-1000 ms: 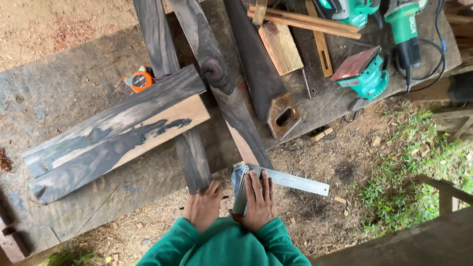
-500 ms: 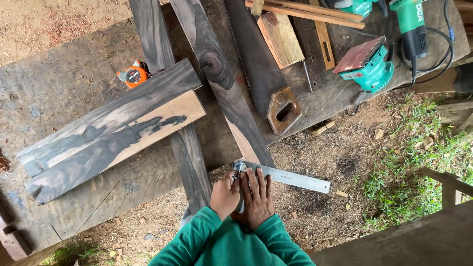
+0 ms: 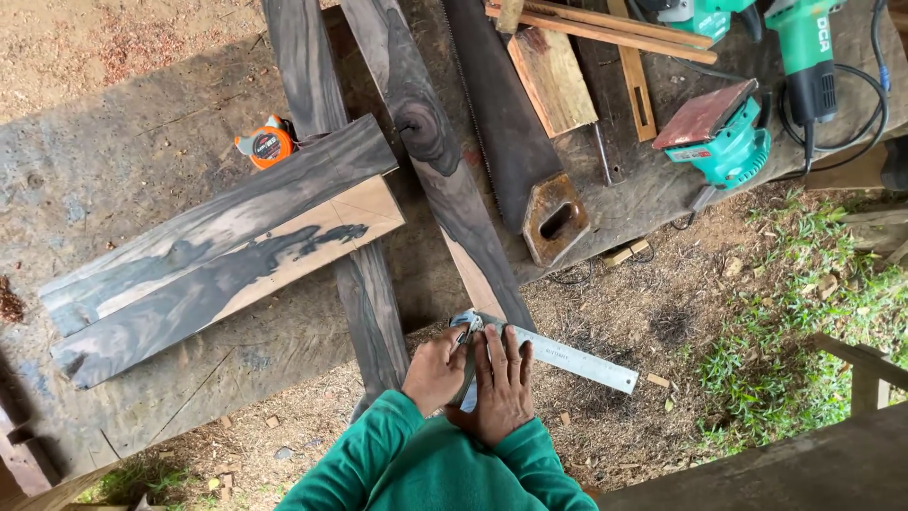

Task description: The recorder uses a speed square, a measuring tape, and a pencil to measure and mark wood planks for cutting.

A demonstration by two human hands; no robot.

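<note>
My right hand (image 3: pixel 502 385) lies flat with fingers spread on the stock of a metal try square (image 3: pixel 577 361), whose steel blade sticks out to the right past the bench edge. My left hand (image 3: pixel 434 371) is curled at the square's corner, pinching something small and dark there; what it is cannot be made out. Both hands are at the near end of a dark streaked plank (image 3: pixel 430 151) that runs away up the bench. A second dark plank (image 3: pixel 364 284) lies just left of my left hand. Green sleeves cover both arms.
A wide dark-and-tan board (image 3: pixel 218 251) lies across the planks on the weathered bench (image 3: pixel 113 161). An orange tape measure (image 3: pixel 270 147), a hand saw (image 3: pixel 515 142), a green sander (image 3: pixel 724 137), another green power tool (image 3: pixel 809 57) and wood offcuts (image 3: pixel 553 80) sit farther back. Dirt and grass lie to the right.
My left hand moved from the end of the left plank over to the square's corner beside my right hand. The square's blade has tilted slightly more downward to the right.
</note>
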